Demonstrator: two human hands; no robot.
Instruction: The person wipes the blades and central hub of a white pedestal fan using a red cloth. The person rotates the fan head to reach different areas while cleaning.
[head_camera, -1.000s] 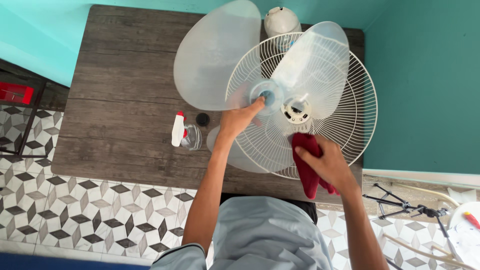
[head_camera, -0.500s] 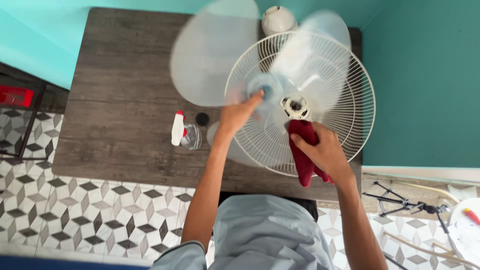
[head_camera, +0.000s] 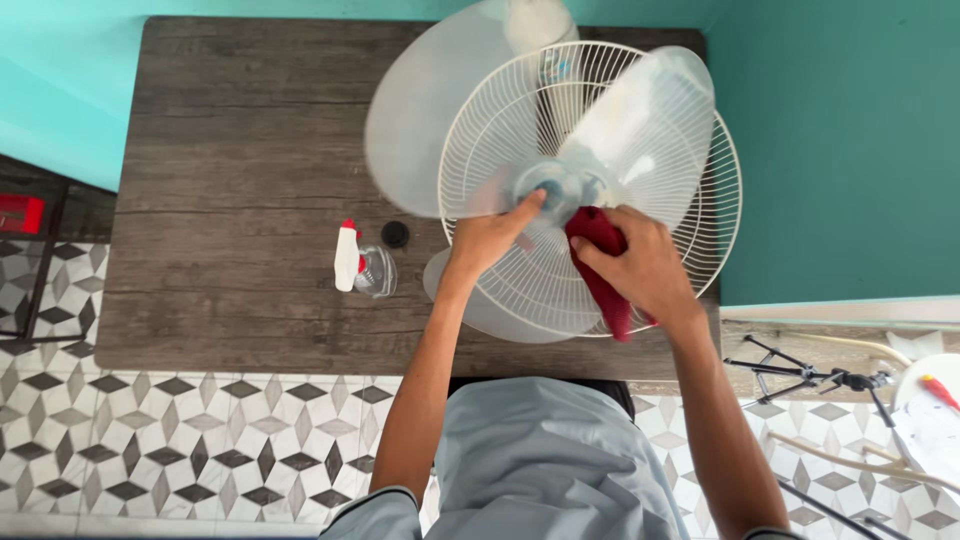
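A translucent three-bladed fan blade (head_camera: 440, 120) is held over a round white wire fan guard (head_camera: 700, 220) that lies on a dark wooden table (head_camera: 240, 150). My left hand (head_camera: 490, 240) grips the fan blade at its hub, index finger pointing to the centre. My right hand (head_camera: 640, 265) holds a red cloth (head_camera: 598, 255) pressed against the blade near the hub. One blade reaches left over the table, another lies over the guard's right part.
A clear spray bottle (head_camera: 360, 262) with a white and red head stands left of my left hand, a small black cap (head_camera: 396, 234) beside it. Teal walls close the back and right. A black tripod (head_camera: 810, 380) lies on the patterned floor at right.
The right hand with the red cloth moved up from the guard's lower rim to the hub. The fan blade shifted slightly right and turned a little; the left hand kept its grip.
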